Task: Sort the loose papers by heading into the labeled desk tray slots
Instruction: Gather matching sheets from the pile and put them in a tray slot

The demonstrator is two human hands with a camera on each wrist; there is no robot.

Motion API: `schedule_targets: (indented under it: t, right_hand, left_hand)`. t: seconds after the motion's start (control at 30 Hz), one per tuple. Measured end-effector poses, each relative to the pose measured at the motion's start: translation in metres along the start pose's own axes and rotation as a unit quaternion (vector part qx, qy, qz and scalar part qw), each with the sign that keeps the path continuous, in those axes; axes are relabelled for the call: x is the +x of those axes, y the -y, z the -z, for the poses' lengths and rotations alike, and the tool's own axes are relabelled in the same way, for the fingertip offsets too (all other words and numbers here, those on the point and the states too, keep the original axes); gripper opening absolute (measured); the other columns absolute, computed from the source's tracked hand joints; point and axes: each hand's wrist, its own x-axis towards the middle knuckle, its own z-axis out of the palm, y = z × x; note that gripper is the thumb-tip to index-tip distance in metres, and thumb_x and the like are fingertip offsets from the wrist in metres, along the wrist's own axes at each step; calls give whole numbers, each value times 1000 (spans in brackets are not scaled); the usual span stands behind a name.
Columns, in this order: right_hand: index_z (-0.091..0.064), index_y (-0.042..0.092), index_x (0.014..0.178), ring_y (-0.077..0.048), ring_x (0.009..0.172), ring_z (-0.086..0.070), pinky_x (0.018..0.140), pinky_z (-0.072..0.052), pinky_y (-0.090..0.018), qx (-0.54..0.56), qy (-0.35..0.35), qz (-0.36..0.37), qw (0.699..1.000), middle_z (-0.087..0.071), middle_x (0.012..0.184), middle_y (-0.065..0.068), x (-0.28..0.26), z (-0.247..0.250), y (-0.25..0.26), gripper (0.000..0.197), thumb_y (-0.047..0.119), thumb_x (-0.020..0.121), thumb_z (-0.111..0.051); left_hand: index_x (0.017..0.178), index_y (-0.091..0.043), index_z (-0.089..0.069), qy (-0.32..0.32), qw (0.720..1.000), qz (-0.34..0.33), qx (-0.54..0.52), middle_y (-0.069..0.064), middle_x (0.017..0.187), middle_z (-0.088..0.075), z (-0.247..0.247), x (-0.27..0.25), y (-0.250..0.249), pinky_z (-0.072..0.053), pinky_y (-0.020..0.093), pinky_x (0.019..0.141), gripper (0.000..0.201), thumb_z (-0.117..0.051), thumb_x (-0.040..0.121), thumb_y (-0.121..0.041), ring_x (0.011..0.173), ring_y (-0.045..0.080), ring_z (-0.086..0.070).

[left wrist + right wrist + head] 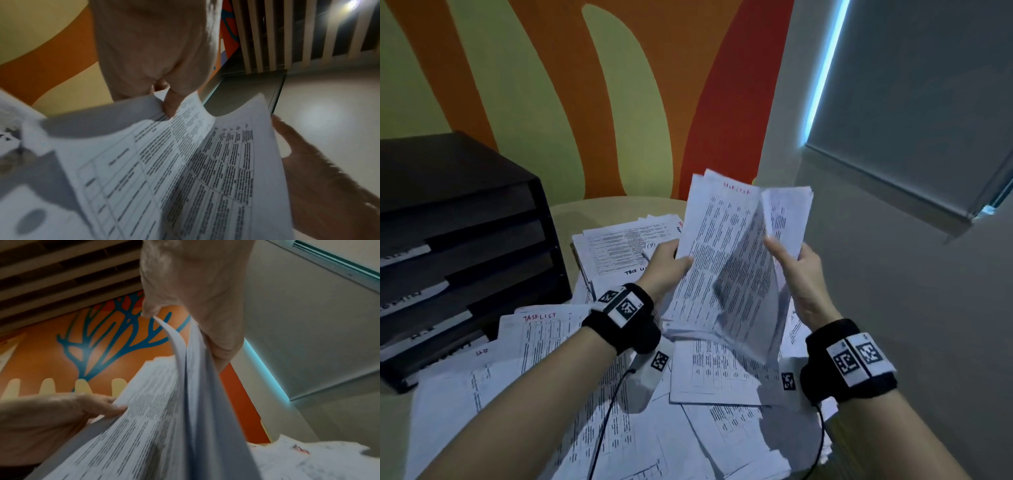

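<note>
**Two hands split a limp sheaf above the paper heap**

Both forearms reach in from the near edge, each with a black wrist strap, and between them the left hand [667,263] and right hand [796,270] hold a sheaf of printed sheets [726,267] raised above the counter [599,212]. On the left hand the thumb lies over the front page and the fingers [170,105] curl behind its edge, pinching the thicker part. On the right hand the fingers [222,344] pinch a thinner bunch, peeled away so the sheaf gapes like an open book. A red handwritten heading [736,188] tops the exposed page; it is too blurred to read surely.

Under the hands, loose papers [709,373] cover the counter in a slumped, overlapping heap, one headed "TASKLIST" [539,317] in red. A dark desk tray [465,246] with stacked, labelled slots stands at the left, well apart from the raised sheaf; its labels are not legible.

Judged from the sag and curl, these sheets are light, soft and slick against each other, so a bunch will fan or slip if held by one corner. Pinching a side edge near the middle, with the other hand squaring the bottom, should keep them together and feed a slot flat. Edges crease easily.
</note>
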Motion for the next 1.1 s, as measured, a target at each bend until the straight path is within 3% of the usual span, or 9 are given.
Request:
schedule_targets:
  t: [0.1, 0.23, 0.33, 0.53, 0.6, 0.7, 0.83, 0.97, 1.1]
  right_hand:
    - [-54, 23, 131, -10, 114, -62, 97, -48, -35, 4, 2, 62, 998, -66, 124, 4, 0, -1, 11, 62, 49, 78, -74]
    - [-45, 23, 123, 7, 93, -63, 81, -50, -13, -37, -40, 124, 991, -63, 106, 11, 7, 0, 15, 50, 1, 85, -67]
    - [-51, 14, 119, 3, 83, -64, 74, -52, -15, -65, -55, 137, 987, -65, 100, 2, 10, 0, 9, 43, -8, 84, -61]
    - [-65, 7, 99, -16, 82, -68, 70, -53, -25, -85, -4, 8, 996, -69, 89, 4, 8, 7, -29, 19, -4, 84, -67]
    - [-65, -4, 94, -18, 77, -62, 66, -50, -27, -99, -54, 1, 994, -65, 80, -1, 11, 16, -33, 13, -11, 84, -60]
    - [-65, -2, 92, -7, 63, -59, 55, -47, -21, -97, -133, 10, 986, -62, 75, -3, 17, 43, -29, 16, -11, 80, -60]
    - [-59, -5, 83, -16, 73, -46, 60, -36, -30, -114, -221, -24, 968, -52, 77, -6, 20, 93, -33, 4, -6, 78, -59]
    - [-62, -9, 98, -21, 79, -54, 69, -42, -34, -140, -248, -79, 955, -58, 88, -11, 14, 130, -43, 19, -3, 81, -63]
    - [-63, -4, 101, -25, 81, -59, 73, -44, -34, -147, -252, -95, 952, -62, 93, -14, 6, 142, -53, 18, -2, 84, -65]
  left_hand:
    - [124, -14, -59, -36, 998, -50, -28, 2, 102, -67, 4, 3, -13, -46, 29, 73, 28, -46, 100, -7, 82, 15, -59]
    - [122, -22, -57, -67, 990, -93, -80, 0, 120, -66, 7, 6, -23, -48, 32, 94, 25, -46, 101, -14, 111, 15, -61]
    - [118, -19, -58, -66, 988, -98, -95, 2, 113, -68, 7, 5, -18, -53, 31, 87, 20, -55, 98, -17, 105, 16, -65]
    - [99, -17, -58, -13, 999, -17, -37, -2, 90, -63, -2, -2, 6, -47, 19, 69, 13, -63, 93, -28, 89, 16, -61]
    - [107, -17, -60, 10, 1000, -11, -26, -4, 97, -64, -3, 0, 10, -48, 19, 73, 27, -62, 91, -39, 95, 14, -62]
    - [125, -12, -52, -34, 998, 50, 17, 3, 120, -58, 2, 10, 27, -49, 35, 92, 56, -61, 87, -52, 116, 23, -56]
    - [149, 0, -17, 10, 967, 171, 189, 17, 150, -35, -1, 13, 57, -41, 36, 100, 93, -68, 86, -45, 133, 31, -42]
    - [145, 5, -16, 35, 946, 171, 274, 18, 131, -51, -20, 19, 71, -43, 29, 69, 105, -77, 77, -47, 105, 28, -55]
    - [126, -2, -36, 19, 919, 211, 333, 12, 105, -57, -33, 25, 79, -53, 33, 71, 79, -80, 71, -36, 93, 27, -60]
